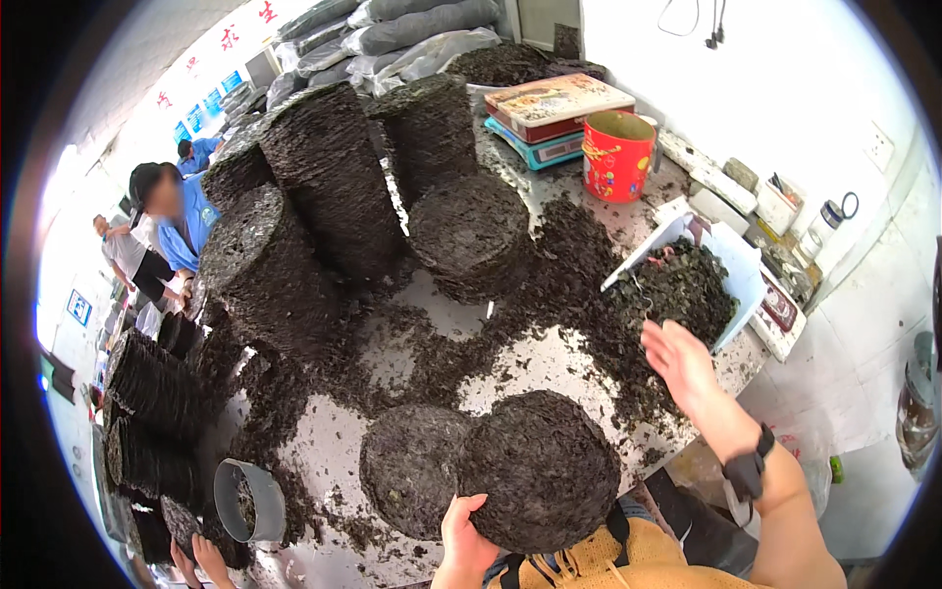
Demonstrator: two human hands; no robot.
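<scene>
My left hand [465, 542] grips the lower left edge of a round, dark dried seaweed cake [542, 469], thumb on top. That cake overlaps a second, greyer round cake [407, 473] lying on the table just left of it. My right hand [685, 371], with a dark band on its wrist, is held out with its fingers stretched, at the near side of a white plastic bin [748, 285]. Loose seaweed scraps [687, 290] fill the bin. Nothing shows in the right hand.
Tall stacks of seaweed cakes [329, 182] and a shorter stack [469, 236] stand behind. Crumbs litter the metal table [339, 442]. A red bucket [616, 162], a scale [540, 149] and a grey ring [270, 506] stand around. Another person's hands [199, 560] work lower left.
</scene>
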